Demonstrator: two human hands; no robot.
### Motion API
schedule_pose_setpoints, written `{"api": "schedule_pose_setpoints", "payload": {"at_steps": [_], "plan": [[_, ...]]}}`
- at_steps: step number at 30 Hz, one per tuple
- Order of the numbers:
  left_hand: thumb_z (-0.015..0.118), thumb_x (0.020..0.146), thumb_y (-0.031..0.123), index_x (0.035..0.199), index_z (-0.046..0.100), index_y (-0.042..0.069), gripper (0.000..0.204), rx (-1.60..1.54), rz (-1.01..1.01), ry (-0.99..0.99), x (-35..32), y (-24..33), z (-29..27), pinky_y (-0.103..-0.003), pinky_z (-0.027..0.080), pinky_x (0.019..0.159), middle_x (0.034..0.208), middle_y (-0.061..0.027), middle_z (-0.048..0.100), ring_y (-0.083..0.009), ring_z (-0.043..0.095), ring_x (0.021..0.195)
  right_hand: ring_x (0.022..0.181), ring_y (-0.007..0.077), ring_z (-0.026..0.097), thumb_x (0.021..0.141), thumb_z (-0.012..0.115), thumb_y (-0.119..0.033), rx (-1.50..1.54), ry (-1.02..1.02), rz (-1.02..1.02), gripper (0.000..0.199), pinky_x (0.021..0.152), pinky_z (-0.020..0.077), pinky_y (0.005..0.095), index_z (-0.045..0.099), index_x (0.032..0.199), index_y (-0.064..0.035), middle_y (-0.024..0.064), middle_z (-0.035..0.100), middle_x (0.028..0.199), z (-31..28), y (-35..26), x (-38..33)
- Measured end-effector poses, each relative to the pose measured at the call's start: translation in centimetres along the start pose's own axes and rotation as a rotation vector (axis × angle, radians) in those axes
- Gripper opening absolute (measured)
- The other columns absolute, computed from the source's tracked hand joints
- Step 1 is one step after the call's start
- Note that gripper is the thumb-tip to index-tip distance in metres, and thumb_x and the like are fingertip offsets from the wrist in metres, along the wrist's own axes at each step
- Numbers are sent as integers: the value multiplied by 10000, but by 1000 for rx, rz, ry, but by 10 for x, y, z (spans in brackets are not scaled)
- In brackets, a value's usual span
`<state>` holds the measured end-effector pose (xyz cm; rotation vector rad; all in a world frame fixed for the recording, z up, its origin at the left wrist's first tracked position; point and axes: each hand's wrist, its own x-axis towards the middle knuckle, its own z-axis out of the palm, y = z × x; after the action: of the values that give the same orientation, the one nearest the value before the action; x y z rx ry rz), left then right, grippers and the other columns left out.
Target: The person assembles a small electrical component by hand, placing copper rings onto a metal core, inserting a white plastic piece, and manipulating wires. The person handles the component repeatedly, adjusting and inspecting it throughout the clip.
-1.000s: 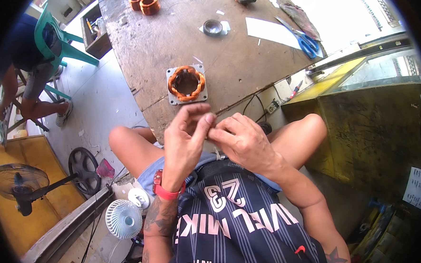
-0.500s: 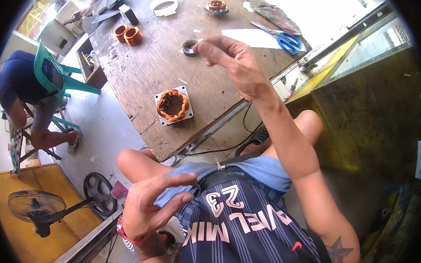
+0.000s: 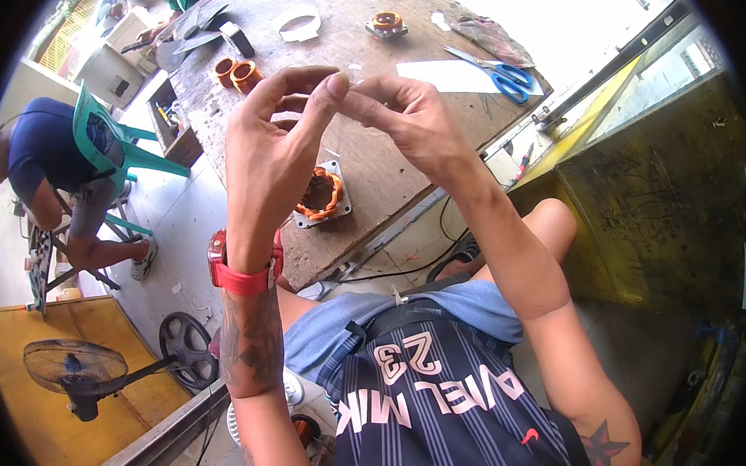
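My left hand and my right hand are raised over a worn wooden table, fingertips meeting. Between them they pinch a small pale piece, too small to make out. A red watch sits on my left wrist. Below the hands, near the table's front edge, lies a square motor stator with orange copper windings, partly hidden by my left hand.
Blue-handled scissors and a white sheet lie at the right of the table. Two copper coils, a white ring and another stator lie farther back. A person sits on a green chair to the left. A fan stands on the floor.
My left hand rose from my lap and joined my right hand above the table. A second ago both hands were together low, near my lap.
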<state>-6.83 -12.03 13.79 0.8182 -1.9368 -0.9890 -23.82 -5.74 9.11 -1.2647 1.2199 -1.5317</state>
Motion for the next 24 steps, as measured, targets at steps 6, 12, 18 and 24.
{"api": "schedule_pose_setpoints", "payload": {"at_steps": [6, 12, 18, 24], "plan": [[732, 1025, 305, 1065, 764, -4, 313, 10, -1, 23, -3, -14, -3, -289, 532, 797, 975, -83, 760, -137, 667, 859, 982, 107, 694, 1011, 749, -243, 43, -42, -22, 291, 903, 559, 260, 777, 1163, 5, 74, 783, 1049, -1, 6, 2], [619, 1078, 181, 1142, 634, 11, 182, -311, 34, 52, -51, -15, -1, -316, 539, 812, 1019, -81, 697, -157, 664, 873, 873, 116, 675, 1042, 698, -334, -34, -11, 106, 275, 851, 542, 279, 778, 1148, -93, 43, 781, 988, -12, 24, 37], [674, 852, 101, 1136, 634, 57, 290, 211, 458, -461, -154, -35, 19, -427, 552, 973, 891, -38, 621, -222, 642, 928, 859, 119, 688, 1090, 617, -331, -265, 15, 190, 332, 816, 565, 279, 697, 1217, -34, 85, 768, 1034, -16, 64, 81], [671, 815, 217, 1167, 638, 197, 353, 329, 593, -217, -184, -39, 33, -523, 428, 1206, 1203, 3, 639, -190, 595, 1116, 819, 123, 696, 1076, 634, -398, -370, 218, 223, 407, 738, 568, 242, 674, 1166, -3, 100, 731, 957, -30, 28, -29]]}}
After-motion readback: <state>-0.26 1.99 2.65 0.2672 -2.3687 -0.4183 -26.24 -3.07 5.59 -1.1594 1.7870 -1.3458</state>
